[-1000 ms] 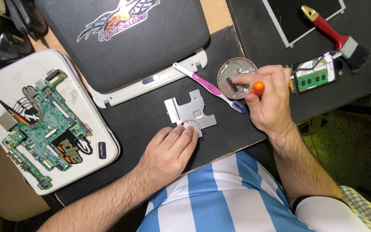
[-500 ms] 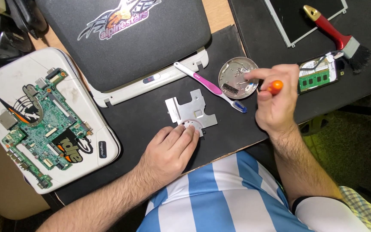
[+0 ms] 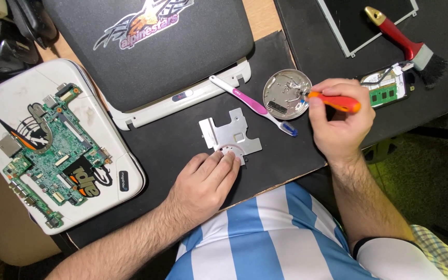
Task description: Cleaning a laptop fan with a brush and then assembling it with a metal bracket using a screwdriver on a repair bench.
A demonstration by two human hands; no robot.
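My left hand (image 3: pixel 206 180) rests flat on the black mat, its fingertips pressing the near edge of a thin grey metal plate (image 3: pixel 232 132). My right hand (image 3: pixel 340 116) grips an orange-handled screwdriver (image 3: pixel 335 102), its tip pointing left into a round silver dish (image 3: pixel 286 93) that holds small screws. A pink and white toothbrush (image 3: pixel 252 103) lies between the plate and the dish.
A green circuit board (image 3: pixel 47 150) lies on a white laptop lid (image 3: pixel 105 171) at left. A dark laptop (image 3: pixel 151 46) sits at the back. A red-handled brush (image 3: pixel 408 44), a memory module (image 3: pixel 385 93) and a grey-framed panel (image 3: pixel 369 21) lie at right.
My right hand has shifted right and turned the screwdriver level, its tip now in the dish. My left hand has stayed on the plate.
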